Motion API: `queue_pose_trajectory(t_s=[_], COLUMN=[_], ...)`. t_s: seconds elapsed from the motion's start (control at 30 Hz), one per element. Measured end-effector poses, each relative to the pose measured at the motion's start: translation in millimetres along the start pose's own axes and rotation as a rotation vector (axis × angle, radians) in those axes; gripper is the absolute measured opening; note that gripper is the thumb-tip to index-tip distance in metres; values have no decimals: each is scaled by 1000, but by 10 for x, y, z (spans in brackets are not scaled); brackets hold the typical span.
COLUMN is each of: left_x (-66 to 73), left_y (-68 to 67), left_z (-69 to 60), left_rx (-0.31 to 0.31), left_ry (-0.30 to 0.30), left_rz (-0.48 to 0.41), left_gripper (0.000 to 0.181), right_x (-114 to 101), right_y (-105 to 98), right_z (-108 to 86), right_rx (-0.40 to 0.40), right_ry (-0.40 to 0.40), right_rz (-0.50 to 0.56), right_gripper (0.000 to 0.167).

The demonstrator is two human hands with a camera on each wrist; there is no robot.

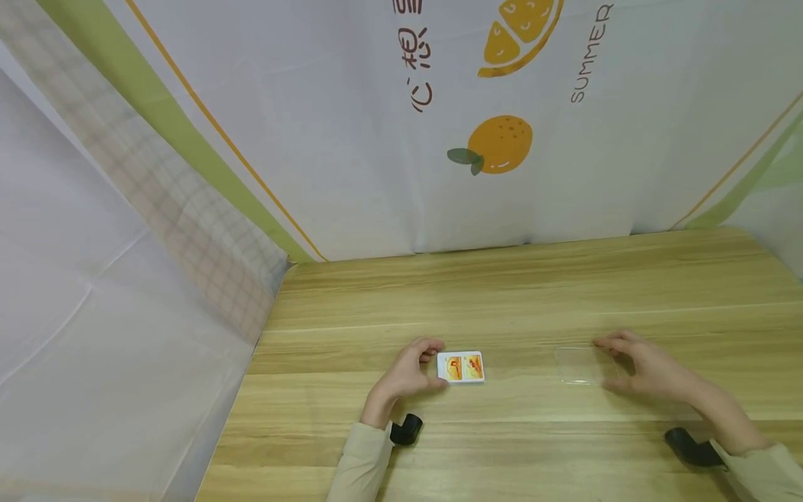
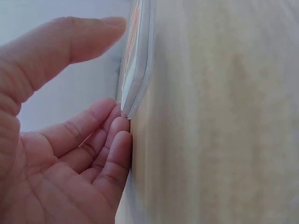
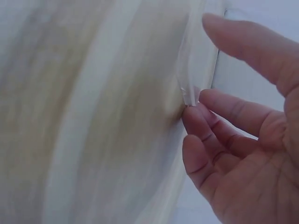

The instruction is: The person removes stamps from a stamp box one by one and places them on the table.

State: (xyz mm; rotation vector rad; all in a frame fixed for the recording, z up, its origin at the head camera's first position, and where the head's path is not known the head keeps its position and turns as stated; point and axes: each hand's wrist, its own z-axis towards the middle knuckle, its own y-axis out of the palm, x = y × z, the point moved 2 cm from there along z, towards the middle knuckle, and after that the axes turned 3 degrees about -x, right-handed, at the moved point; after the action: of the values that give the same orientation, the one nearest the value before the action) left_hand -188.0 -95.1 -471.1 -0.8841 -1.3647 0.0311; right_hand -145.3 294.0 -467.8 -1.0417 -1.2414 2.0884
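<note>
With left hand [image 1: 406, 371] clamped on the left end of the card box [image 1: 461, 367], flat on the desk [image 1: 514, 446]; with right hand [image 1: 652, 369] pinching the clear cover [image 1: 576, 366], well apart to the right. Apparently opened already; not yet joined or released.

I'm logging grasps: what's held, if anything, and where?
Left hand at left end of a white rectangular pack; right hand at right end of a clear plastic rectangle. Whether either grips can't be told.

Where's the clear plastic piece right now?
In the head view, the clear plastic piece is right of centre, at the fingertips of the right grip, with the picture-printed white block to its left.
</note>
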Motion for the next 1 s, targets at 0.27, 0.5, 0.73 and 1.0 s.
queue_pose_trajectory(t_s=[0.27, 0.5, 0.73, 1.0], left_x=[15, 34, 32, 16], left_y=[-9, -18, -19, -7], left_z=[3, -2, -9, -12], left_rx=[-2, -2, -2, 2], left_ry=[8, 8, 4, 2], left_rz=[-2, -5, -8, -8], left_gripper=[58, 57, 57, 57], right_x=[-6, -27, -69, -125], right_y=[-26, -73, -96, -97], right_z=[52, 109, 178, 249], right_rx=[47, 74, 35, -11], right_ry=[-58, -65, -18, 37], right_rz=[-11, -12, -7, 51], right_gripper=[54, 47, 41, 36])
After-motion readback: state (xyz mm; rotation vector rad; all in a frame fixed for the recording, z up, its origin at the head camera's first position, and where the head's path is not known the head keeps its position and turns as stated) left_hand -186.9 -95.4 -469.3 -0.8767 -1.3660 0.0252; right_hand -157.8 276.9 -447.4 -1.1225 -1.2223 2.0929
